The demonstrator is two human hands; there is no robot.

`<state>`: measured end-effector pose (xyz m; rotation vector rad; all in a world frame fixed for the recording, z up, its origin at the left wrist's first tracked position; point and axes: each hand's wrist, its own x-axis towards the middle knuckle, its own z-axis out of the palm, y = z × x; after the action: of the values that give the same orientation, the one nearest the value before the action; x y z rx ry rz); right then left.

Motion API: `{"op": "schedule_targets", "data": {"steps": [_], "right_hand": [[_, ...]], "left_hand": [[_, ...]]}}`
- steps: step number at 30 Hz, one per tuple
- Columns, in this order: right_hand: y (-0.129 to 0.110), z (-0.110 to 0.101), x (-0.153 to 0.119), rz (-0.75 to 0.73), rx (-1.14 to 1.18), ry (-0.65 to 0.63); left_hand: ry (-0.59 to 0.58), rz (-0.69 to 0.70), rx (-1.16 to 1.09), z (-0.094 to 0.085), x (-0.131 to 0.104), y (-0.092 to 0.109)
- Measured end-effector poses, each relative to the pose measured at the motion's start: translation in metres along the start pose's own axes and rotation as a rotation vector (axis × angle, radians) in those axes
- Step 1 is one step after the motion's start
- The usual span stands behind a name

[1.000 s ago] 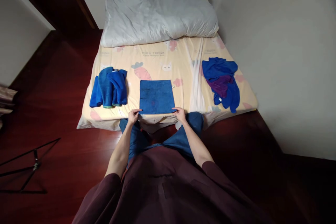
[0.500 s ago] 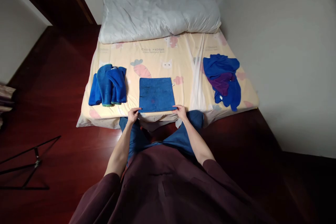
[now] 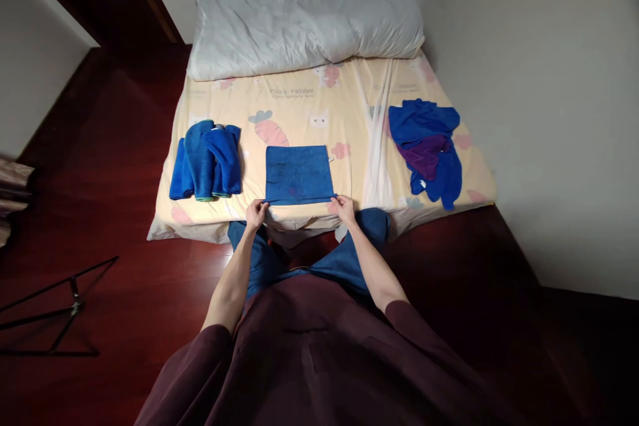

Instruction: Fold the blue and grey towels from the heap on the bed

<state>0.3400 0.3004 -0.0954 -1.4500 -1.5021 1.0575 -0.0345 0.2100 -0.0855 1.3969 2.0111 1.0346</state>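
Observation:
A blue cloth (image 3: 298, 173) lies flat near the front edge of the bed, its near edge raised and turned in a narrow strip. My left hand (image 3: 256, 213) pinches the near left corner. At the near right corner, my right hand (image 3: 344, 208) is closed on the same cloth. Several blue rolled or folded cloths (image 3: 202, 163) rest side by side to the left. On the right is a loose heap of blue cloths (image 3: 429, 123) with a purple cloth (image 3: 424, 156) among them.
The bed (image 3: 294, 106) has a patterned cream sheet, with a large white quilt (image 3: 304, 13) across its far end. A black metal stand (image 3: 74, 308) is on the dark red floor at the left. A wall rises at the right.
Both hands have moved slightly away from my body, carrying the cloth's near edge with them, so the cloth looks shorter from front to back. The view has shifted a little.

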Motion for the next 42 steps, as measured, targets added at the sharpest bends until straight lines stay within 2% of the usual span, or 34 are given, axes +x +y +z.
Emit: {"op": "schedule_targets", "data": {"steps": [4, 14, 22, 25, 27, 28, 30, 33, 37, 42], "right_hand": [[0.000, 0.002, 0.002, 0.031, -0.003, 0.087], [0.006, 0.003, 0.004, 0.061, 0.113, 0.098], [0.001, 0.003, 0.005, 0.070, 0.080, 0.104], [-0.009, -0.003, -0.008, 0.022, -0.030, 0.159], [-0.017, -0.007, -0.023, -0.099, -0.164, 0.182], [-0.022, -0.008, -0.031, -0.176, -0.238, 0.154], [-0.030, -0.006, -0.045, -0.319, -0.376, 0.018], [-0.040, 0.005, -0.052, -0.445, -0.535, -0.198], [-0.042, 0.018, -0.038, -0.401, -0.668, -0.251], [-0.035, 0.021, -0.021, -0.328, -0.705, -0.242]], "left_hand": [[0.014, -0.044, 0.019, 0.004, 0.004, -0.001], [0.007, -0.082, 0.021, 0.004, 0.004, -0.003], [0.040, -0.100, -0.108, 0.000, -0.002, 0.014], [0.104, -0.007, -0.058, -0.006, -0.022, 0.023], [0.086, 0.130, 0.053, -0.010, -0.038, 0.031], [0.040, 0.206, 0.112, -0.011, -0.046, 0.036], [-0.091, 0.334, 0.201, -0.009, -0.055, 0.045], [-0.208, 0.417, 0.259, 0.001, -0.051, 0.056], [-0.179, 0.339, 0.320, 0.013, -0.030, 0.054], [-0.214, 0.327, 0.391, 0.009, -0.016, 0.042]]}}
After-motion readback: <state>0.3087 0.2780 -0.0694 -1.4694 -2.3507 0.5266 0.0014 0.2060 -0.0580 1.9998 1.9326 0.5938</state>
